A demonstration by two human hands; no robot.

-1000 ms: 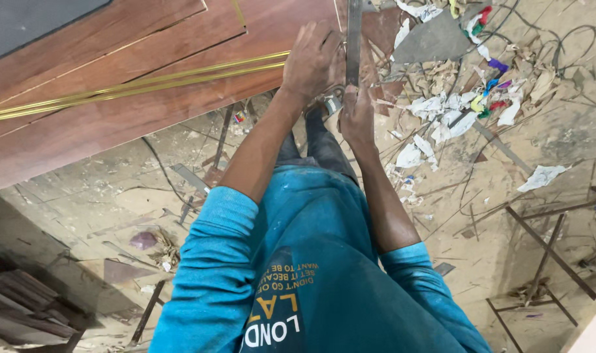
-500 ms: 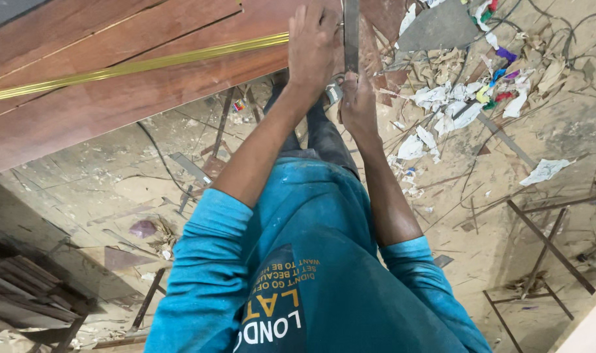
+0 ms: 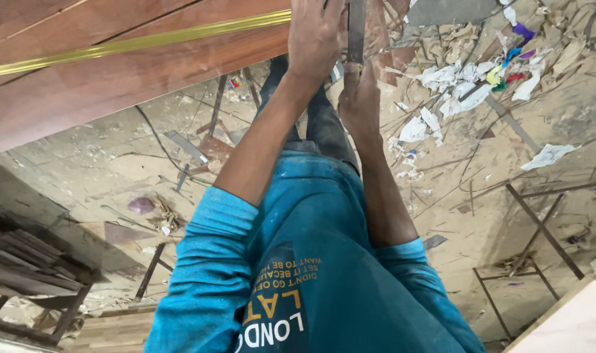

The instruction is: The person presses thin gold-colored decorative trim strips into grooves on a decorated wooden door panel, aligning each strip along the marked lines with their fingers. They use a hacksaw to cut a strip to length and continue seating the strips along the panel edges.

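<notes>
Left hand (image 3: 314,36) fingers flat on wood panel (image 3: 115,85); right hand (image 3: 358,98) fingers clamped on metal strip (image 3: 357,29); paper scraps (image 3: 455,85) beside.

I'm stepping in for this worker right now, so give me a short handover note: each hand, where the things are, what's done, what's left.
Left hand: pressed flat on the reddish-brown wooden panel, beside the brass strip.
Right hand: gripping the lower end of a flat metal bar held against the panel's edge.
Done: strip lies along the panel.
Left: cannot tell; the panel's end is out of view. Paper scraps litter the floor.
</notes>
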